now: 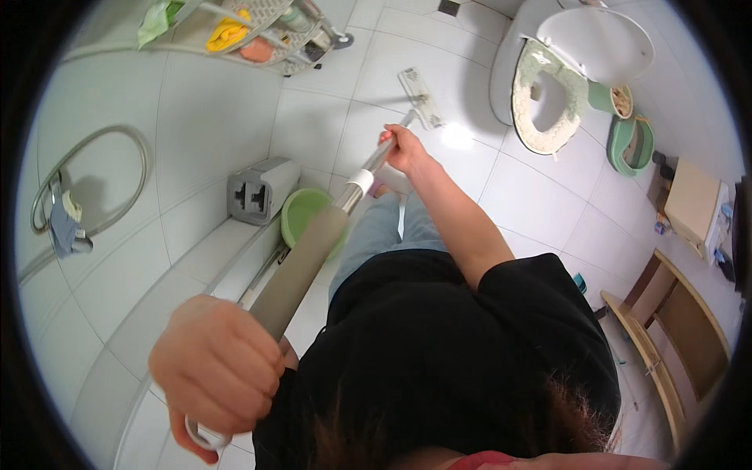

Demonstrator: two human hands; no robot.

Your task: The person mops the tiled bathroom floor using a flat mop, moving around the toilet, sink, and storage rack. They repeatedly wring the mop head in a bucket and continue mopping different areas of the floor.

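Observation:
A flat mop runs diagonally through the view, with a taupe foam grip [305, 264] and a metal pole [376, 157] that has a white collar [360, 179]. My left hand [220, 364], large and close to the camera, wraps around the top end of the grip. A pale hanging loop [207, 436] shows under that hand. Farther down, my right hand [404, 150] grips the metal pole above the mop head. The flat rectangular mop head [420, 98] lies on the white tiled floor [529, 182] in front of my feet.
Ahead on the right stands a toilet [504, 82] with a padded seat cover [549, 132] and raised lid. Green bins [615, 147] sit beside it. At left are a corner rack [247, 35], a shower hose [144, 153], a grey-white box [264, 188] and a green basin [302, 214]. A wooden-framed cabinet [652, 352] stands right.

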